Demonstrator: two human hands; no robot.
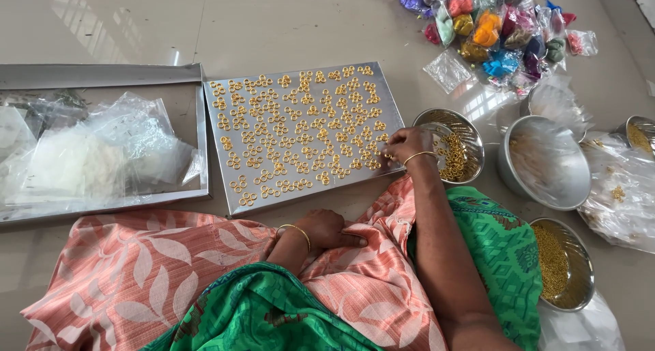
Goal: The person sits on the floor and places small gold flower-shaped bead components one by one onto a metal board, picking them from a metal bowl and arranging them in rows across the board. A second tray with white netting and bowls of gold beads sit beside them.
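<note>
Seen from above, with the flat metal tray point(225, 146) taken as landmark. Left of the tray lies an open grey box point(102, 75) holding clear plastic bags point(102, 153). On the tray itself, small gold ring clusters point(286, 126) lie in loose rows across nearly the whole surface. Just below the tray's near edge, your left hand point(324, 229) rests on the peach leaf-print cloth point(136, 269) over your lap, fingers curled loosely and holding nothing (a gold bangle sits at the wrist). At the tray's lower right corner, your right hand point(407, 145) hovers over the last rows, fingertips drawn narrowly together at a cluster; whether they pinch it, you cannot tell. Touching the tray's right edge stands a steel bowl of gold rings point(467, 129). Farther right stand a larger steel bowl point(546, 187) and a bowl of tiny gold beads point(580, 283). Well above and right of the tray lie small packets of coloured beads point(491, 30).
</note>
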